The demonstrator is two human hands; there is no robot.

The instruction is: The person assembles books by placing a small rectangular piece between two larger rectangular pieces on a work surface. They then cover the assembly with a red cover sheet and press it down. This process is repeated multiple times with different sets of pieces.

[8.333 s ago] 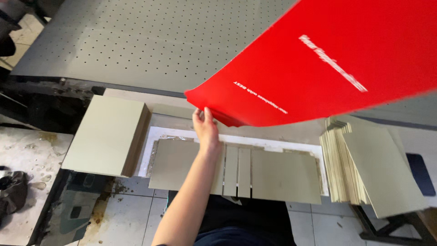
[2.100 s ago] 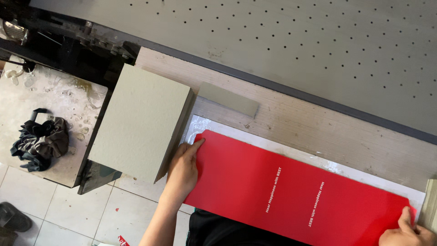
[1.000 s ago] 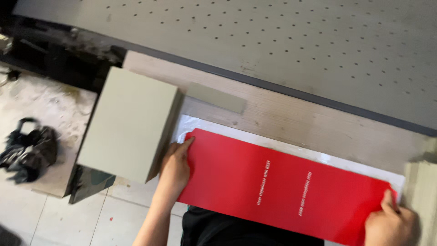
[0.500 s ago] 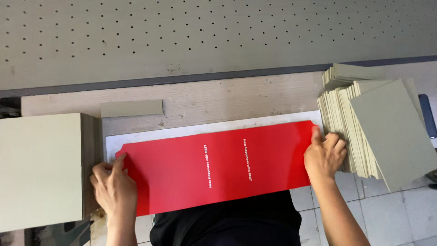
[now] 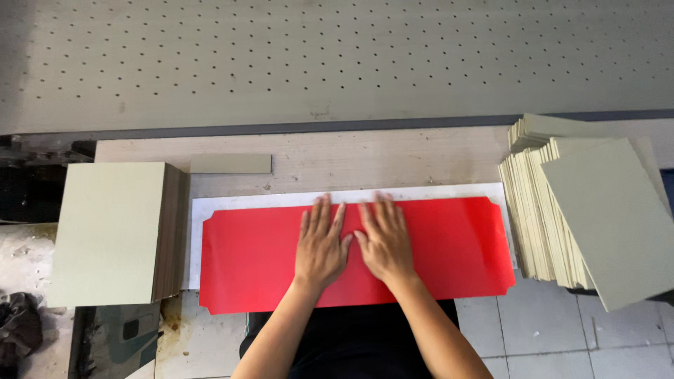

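Pressing down now with both palms, I have my left hand (image 5: 321, 247) and right hand (image 5: 385, 242) flat side by side on the middle of the red sheet (image 5: 449, 245), fingers (image 5: 319, 214) spread wide and holding nothing. Half a second ago the hands were at the two short ends of the sheet, squaring it up; now they meet at its centre, thumbs nearly touching. I read that as the sheet being placed and the work turning to smoothing it flat. The red sheet lies lengthwise on a white backing sheet (image 5: 274, 201), whose edge shows along the top and left, at the near edge of the table (image 5: 393, 158). A block of grey boards (image 5: 105, 231) sits just beside its left end, a fanned stack of grey boards (image 5: 590, 210) just beside its right end, and a narrow grey strip (image 5: 230, 163) lies behind, near the block.
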